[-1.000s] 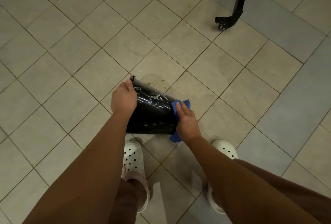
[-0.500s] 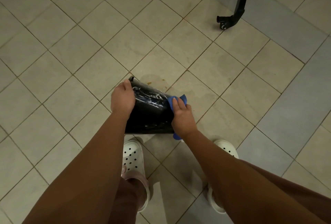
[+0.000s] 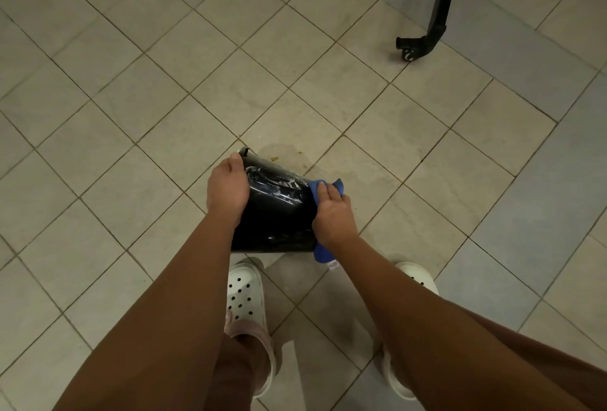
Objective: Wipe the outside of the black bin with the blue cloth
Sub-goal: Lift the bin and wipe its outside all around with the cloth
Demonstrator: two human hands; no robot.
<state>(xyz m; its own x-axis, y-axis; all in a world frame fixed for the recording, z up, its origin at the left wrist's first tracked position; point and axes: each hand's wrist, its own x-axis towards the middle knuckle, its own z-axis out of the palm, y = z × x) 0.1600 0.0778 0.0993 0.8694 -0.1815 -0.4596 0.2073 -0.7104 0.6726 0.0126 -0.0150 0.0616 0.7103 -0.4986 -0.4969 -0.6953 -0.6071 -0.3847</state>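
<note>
A glossy black bin is tilted over the tiled floor, its open rim pointing away from me and its base near my feet. My left hand grips the bin's left side near the rim. My right hand presses the blue cloth flat against the bin's right side. The cloth shows above my fingertips and below my wrist; the rest lies hidden under my palm.
My feet in white perforated clogs stand just behind the bin. A black metal leg with a small caster stands at the far right. A faint damp patch with small crumbs marks the tile beyond the bin. Beige floor tiles surround everything.
My right hand with the cloth has slid up along the bin's right side toward the rim. My left hand has kept its grip on the bin.
</note>
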